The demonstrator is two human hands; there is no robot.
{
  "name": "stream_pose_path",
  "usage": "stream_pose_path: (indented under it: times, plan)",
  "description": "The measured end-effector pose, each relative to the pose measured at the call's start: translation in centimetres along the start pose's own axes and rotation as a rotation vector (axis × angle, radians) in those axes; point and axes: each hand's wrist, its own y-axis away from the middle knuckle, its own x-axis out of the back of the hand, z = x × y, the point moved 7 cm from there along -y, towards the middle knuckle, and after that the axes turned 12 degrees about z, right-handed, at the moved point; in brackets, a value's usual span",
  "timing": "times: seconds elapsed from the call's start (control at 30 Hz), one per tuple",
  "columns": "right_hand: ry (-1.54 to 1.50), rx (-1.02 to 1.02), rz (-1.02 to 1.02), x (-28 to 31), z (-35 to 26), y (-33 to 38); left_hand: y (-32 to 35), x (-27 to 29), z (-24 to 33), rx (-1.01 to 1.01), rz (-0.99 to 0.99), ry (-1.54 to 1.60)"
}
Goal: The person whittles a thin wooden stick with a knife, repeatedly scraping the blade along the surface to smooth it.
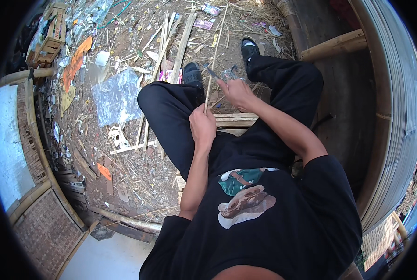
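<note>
Woven panel (45, 228): brown, framed in poles, far left of the stick (209, 91) and toward the person.
Crate (52, 35): slatted wood, far left of the stick, level with its outer part.
Orange scrap (77, 63): crumpled, on the ground, left of the stick, nearer to it than the crate.
Plastic sheet (117, 97): clear, creased, flat on the ground, left of the stick.
Wood strips (182, 46): several, long, pale, lying on the ground just left of the stick.
Left hand (203, 125): fingers curled round the stick's near part, gripping it.
Stick: one, thin, pale, between the knees, running outward from the left hand.
Knife (211, 72): blade just beside the stick; whether it touches cannot be told.
Right hand (238, 94): closed round the knife's handle, right of the stick; handle mostly hidden.
Sandal (249, 49): dark, worn on the right foot, right of the stick.
Pole (334, 45): thick, pale, well to the right of the stick.
Slatted wall (395, 116): greyish, farthest right of the stick.
</note>
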Motion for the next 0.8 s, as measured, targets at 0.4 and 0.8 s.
stream_pose_path:
  times: [0.4,0.8]
  plan:
    - [-0.189,0.149,0.001,4.4,-2.9,0.5,-0.5,0.2,0.8,0.054,-0.132,0.118]
    - [-0.173,0.126,-0.023,2.2,-2.8,1.2,-0.7,-2.4,-0.5,0.528,-0.684,0.847]
